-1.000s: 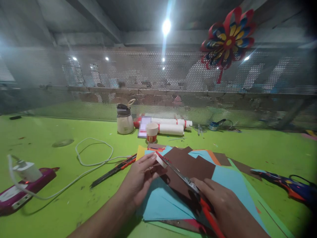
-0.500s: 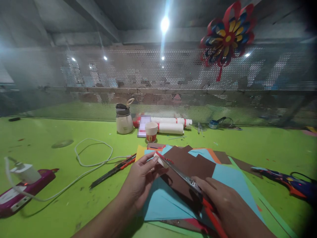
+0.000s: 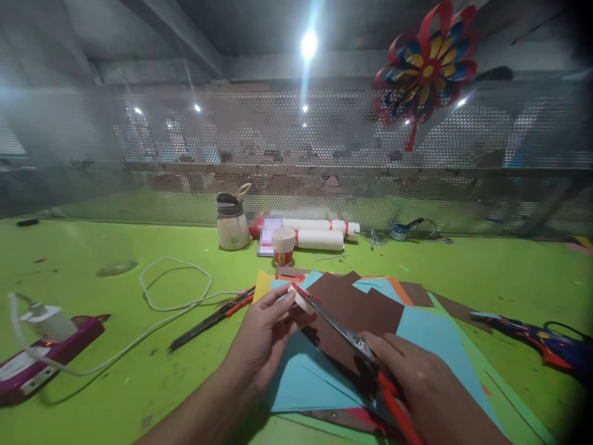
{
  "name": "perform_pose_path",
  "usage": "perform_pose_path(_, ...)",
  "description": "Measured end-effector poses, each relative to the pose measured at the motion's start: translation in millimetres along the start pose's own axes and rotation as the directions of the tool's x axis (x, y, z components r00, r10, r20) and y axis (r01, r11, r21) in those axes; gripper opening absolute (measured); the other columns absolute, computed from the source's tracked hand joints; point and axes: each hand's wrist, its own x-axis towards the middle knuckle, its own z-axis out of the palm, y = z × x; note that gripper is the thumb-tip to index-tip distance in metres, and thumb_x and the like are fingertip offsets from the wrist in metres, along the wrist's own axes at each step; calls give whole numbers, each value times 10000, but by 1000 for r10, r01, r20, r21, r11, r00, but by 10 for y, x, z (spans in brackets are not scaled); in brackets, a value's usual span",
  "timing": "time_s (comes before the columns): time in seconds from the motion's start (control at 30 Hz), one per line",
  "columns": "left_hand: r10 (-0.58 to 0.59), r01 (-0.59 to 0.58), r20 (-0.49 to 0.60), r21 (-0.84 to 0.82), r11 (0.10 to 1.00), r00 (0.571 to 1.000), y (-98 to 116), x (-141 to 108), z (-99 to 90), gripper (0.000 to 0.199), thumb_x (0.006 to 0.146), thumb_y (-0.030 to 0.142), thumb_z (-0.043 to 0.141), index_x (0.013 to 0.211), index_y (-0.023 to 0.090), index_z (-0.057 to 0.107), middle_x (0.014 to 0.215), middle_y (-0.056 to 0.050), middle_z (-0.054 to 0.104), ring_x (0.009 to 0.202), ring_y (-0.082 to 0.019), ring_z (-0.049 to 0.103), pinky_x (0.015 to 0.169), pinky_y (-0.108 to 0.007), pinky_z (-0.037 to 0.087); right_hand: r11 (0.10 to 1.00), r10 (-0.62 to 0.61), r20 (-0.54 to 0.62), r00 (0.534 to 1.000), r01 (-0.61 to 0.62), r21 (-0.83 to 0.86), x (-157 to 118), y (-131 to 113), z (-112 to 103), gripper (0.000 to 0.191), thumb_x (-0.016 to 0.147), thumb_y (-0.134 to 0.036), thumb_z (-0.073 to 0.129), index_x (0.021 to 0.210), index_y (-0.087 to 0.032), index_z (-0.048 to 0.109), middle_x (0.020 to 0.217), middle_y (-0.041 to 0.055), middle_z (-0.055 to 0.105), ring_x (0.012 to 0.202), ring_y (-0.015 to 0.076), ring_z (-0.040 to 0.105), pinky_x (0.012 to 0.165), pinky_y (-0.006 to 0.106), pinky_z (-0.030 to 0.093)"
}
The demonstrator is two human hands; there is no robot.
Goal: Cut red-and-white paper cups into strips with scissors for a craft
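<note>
My left hand (image 3: 266, 327) is closed, pinching a small white piece with a red edge (image 3: 302, 299) between thumb and fingers; it looks like paper or part of a cup. In my right hand (image 3: 412, 364) are long scissors (image 3: 345, 334) with red handles. The blades reach up and left to the white piece, and their tips lie against its red edge. Beneath both hands are brown paper (image 3: 365, 303) and light blue paper (image 3: 319, 377) in a loose, overlapping pile.
A paper cup (image 3: 283, 250), white rolls (image 3: 319, 240) and a lidded bottle (image 3: 233, 225) stand beyond the pile. At left are a black-and-red tool (image 3: 208, 320), a white cable (image 3: 171, 262) and a purple power strip (image 3: 74, 346). A dark blue glue gun (image 3: 528, 337) lies at right.
The white piece is tilted very slightly differently against the blades. Both hands stay in nearly the same place with the same grips.
</note>
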Motion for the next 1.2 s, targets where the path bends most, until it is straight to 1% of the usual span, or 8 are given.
perform_pose_path(0.2,-5,5,-4,-10,1000,1000,-10,8,-3,221,803,170,653,1013,102,662,1028,-149,712,849,-207,680,803,-340,554,1000,-19,-23,1000,19,-1,-18,18,-1,371,746,-95,478,1075,-204,611,817,62,640,707,208,595,608,289,462)
perform_pose_path(0.3,21,-21,-9,9,1000,1000,-2,6,-4,226,791,184,670,1005,110,662,1011,-142,717,853,-209,685,813,-336,547,1000,-11,2,1000,11,-3,-9,19,-9,334,752,-95,475,1033,-203,619,820,64,637,713,212,593,608,293,459)
perform_pose_path(0.4,38,-36,-62,34,999,997,14,-6,5,242,759,188,702,991,127,663,1011,-128,717,858,-202,686,837,-339,536,1000,7,51,999,-6,-3,15,12,-26,325,761,-94,466,1024,-204,622,830,67,633,742,225,593,637,314,467)
perform_pose_path(0.5,66,-62,-87,44,997,994,21,-14,17,262,737,200,724,984,141,658,1008,-116,714,848,-197,684,828,-339,532,1000,7,102,995,-9,22,37,20,-25,370,760,-88,465,1076,-210,612,885,70,626,802,233,592,688,335,477)
perform_pose_path(0.7,121,-116,-61,86,989,991,9,-22,35,312,723,208,743,1009,134,643,1000,-114,709,857,-194,676,823,-329,525,997,52,178,983,-62,54,42,76,34,516,769,-71,455,1265,-201,517,1009,93,584,914,247,565,778,388,470)
perform_pose_path(0.9,112,-106,-82,74,992,990,8,-41,57,351,693,213,766,1012,138,641,1017,-121,702,890,-225,679,818,-347,525,999,33,181,983,-41,35,34,67,30,511,775,-74,445,1268,-193,511,999,101,587,901,259,562,763,408,468)
perform_pose_path(1.07,138,-131,-76,92,987,987,-4,-44,51,321,700,220,761,992,143,651,980,-97,699,903,-212,667,860,-356,514,999,50,189,981,-53,7,28,55,13,504,793,-94,456,1283,-194,519,990,105,608,893,266,581,752,408,477)
perform_pose_path(1.2,145,-137,-79,93,986,986,-4,-35,43,297,695,225,765,965,151,665,1017,-102,692,908,-210,663,848,-353,513,999,52,177,983,-51,-10,24,54,12,547,767,-76,465,1300,-184,518,982,107,601,888,266,585,751,406,482)
